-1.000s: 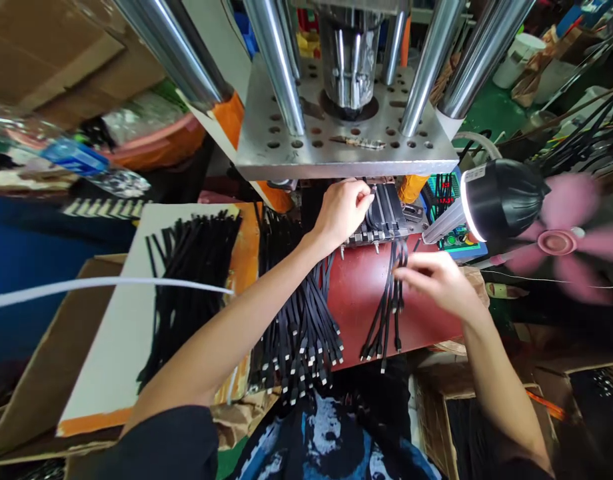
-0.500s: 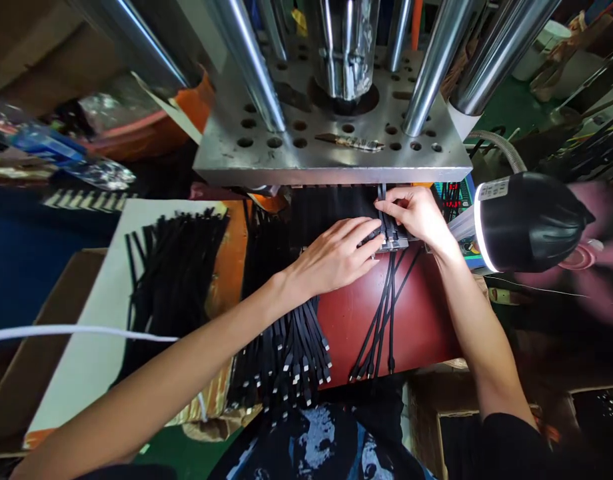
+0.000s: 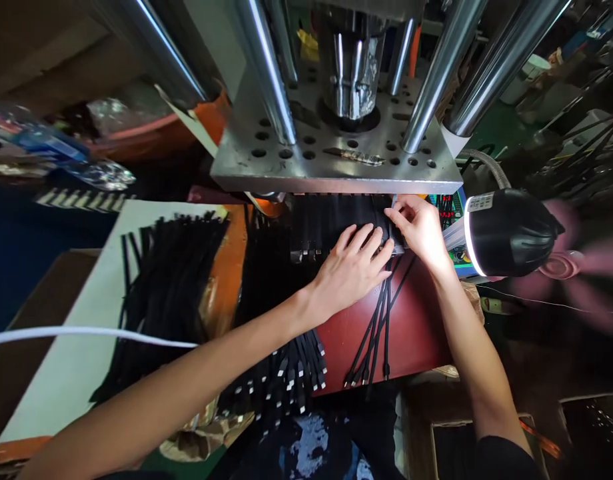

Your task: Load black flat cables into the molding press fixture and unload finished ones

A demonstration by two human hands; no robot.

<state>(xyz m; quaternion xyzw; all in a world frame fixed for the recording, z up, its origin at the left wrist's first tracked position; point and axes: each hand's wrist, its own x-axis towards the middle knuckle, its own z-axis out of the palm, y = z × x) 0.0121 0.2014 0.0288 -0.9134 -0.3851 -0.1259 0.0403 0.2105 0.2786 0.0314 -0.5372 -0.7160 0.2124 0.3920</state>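
My left hand lies palm down with its fingers spread over a flat row of black cables at the front of a metal press. Its fingertips rest near the right end of that row. My right hand is closed in a pinch at the same end, thumb and forefinger together; what they hold is too small and hidden to make out. From under the hands several loose black cables hang down over the red tabletop. A thick bundle of black cables with metal plugs spreads below my left forearm.
The press's steel plate and posts stand right behind my hands. A lit black lamp sits close on the right, before a blurred pink fan. Another cable pile lies on a white board at left. A white cord crosses there.
My left hand has moved down slightly, its fingers spreading apart and shifting off the fixture's front. My right hand has shifted a little right, still pinching. The view has tilted slightly.
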